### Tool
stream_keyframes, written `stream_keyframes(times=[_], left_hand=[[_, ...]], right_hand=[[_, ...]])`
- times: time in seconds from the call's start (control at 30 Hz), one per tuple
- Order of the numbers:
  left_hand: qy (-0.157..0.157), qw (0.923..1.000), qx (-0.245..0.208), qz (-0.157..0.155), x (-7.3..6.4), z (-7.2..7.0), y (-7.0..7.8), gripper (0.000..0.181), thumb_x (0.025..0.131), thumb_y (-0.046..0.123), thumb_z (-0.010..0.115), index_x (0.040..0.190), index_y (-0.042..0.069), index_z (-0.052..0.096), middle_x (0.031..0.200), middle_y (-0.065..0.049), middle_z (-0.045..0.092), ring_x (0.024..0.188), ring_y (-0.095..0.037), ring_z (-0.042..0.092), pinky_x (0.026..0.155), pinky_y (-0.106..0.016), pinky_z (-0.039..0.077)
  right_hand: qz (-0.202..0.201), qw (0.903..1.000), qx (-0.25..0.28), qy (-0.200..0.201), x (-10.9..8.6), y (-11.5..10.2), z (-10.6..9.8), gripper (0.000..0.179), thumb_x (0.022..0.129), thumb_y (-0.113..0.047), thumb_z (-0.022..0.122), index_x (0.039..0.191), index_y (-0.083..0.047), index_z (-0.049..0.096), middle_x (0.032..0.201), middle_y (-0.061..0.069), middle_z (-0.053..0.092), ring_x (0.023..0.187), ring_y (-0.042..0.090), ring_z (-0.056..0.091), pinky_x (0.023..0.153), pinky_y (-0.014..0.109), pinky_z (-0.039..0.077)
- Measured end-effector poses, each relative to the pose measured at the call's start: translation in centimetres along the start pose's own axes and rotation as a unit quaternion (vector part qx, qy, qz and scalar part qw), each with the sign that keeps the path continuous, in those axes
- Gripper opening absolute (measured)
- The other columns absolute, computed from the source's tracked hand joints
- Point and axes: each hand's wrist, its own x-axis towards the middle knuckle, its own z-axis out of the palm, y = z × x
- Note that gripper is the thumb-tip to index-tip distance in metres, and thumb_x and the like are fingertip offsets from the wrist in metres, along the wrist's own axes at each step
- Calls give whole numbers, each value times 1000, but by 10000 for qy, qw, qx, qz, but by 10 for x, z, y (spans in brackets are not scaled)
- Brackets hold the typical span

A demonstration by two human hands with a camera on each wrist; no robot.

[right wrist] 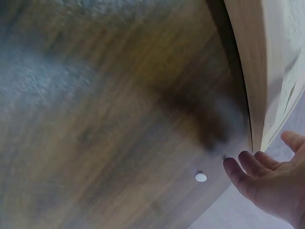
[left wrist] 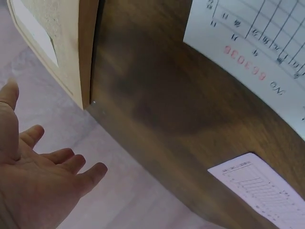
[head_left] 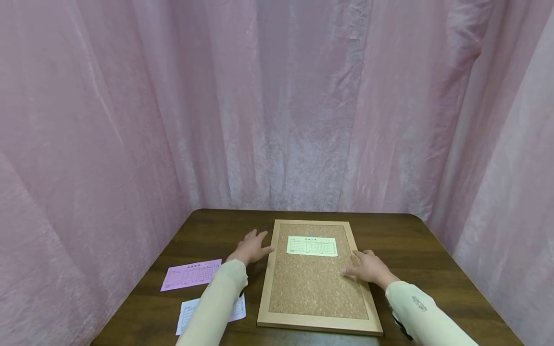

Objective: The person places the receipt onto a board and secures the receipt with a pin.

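Observation:
A cork board (head_left: 318, 288) in a pale wooden frame lies on the table. On its upper part is a pale green printed form (head_left: 311, 246). My left hand (head_left: 251, 248) is just left of the frame, fingers spread and thumb toward its edge; the left wrist view shows the palm bare. Over the board's right edge is my right hand (head_left: 368, 267), thumb above the cork and fingers extended. A white round-headed tack (right wrist: 200, 177) lies on the table near the right fingertips in the right wrist view. Neither hand holds anything.
Left of the board lie a purple printed form (head_left: 190, 275) and a white printed form (head_left: 237, 310), the white one partly covered by my left sleeve (head_left: 216, 302). The dark wooden table (head_left: 415, 259) has rounded far corners. Pink curtains (head_left: 303, 120) hang around it.

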Motion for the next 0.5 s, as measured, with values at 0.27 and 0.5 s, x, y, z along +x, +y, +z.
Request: stream_keyframes(times=[0.27,0.5], left_hand=[[79,9995,-298,99,-7,6,-10,72,97,49,59,153,8,38,157,-28,23,145,-46,18,109,-67,23],[148,9975,-683,-128,-11,6,-21,69,99,44,59,153,8,36,158,-29,21,144,-47,19,108,-69,22]], right_hand=[[80,10000,-38,14,-8,1,4,96,81,-54,77,143,11,42,135,42,41,118,55,50,93,63,43],[100,9999,-72,-85,-10,3,5,96,82,-56,75,143,10,43,132,41,43,115,53,52,92,63,44]])
